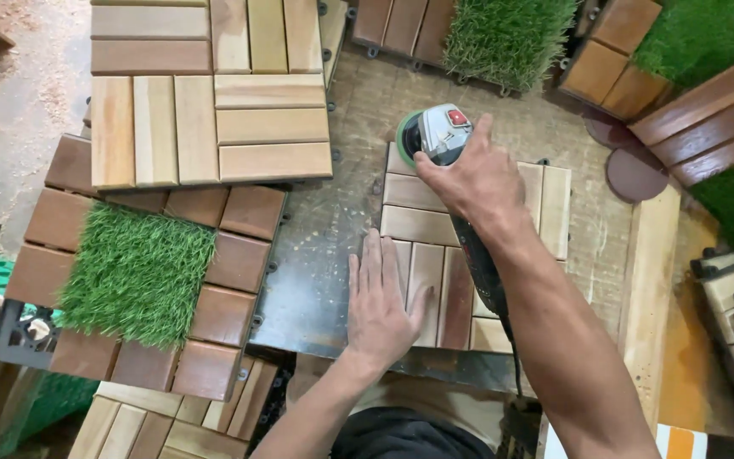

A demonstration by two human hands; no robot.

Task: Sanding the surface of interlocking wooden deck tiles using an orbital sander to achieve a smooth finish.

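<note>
Bench [324, 255] is carrying our slatted tile [435, 255], lying flat under both hands. Right hand [469, 174] is wrapping closed around the sander [435, 132], pressing on the tile's far left corner. Left hand [380, 306] is lying open, palm flat on its near edge, holding nothing.

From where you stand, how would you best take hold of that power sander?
Probably from above, around the head of the sander, as the right hand does: its rounded top faces up, its body runs back under the forearm, and the disc lies on the wooden tile.
</note>
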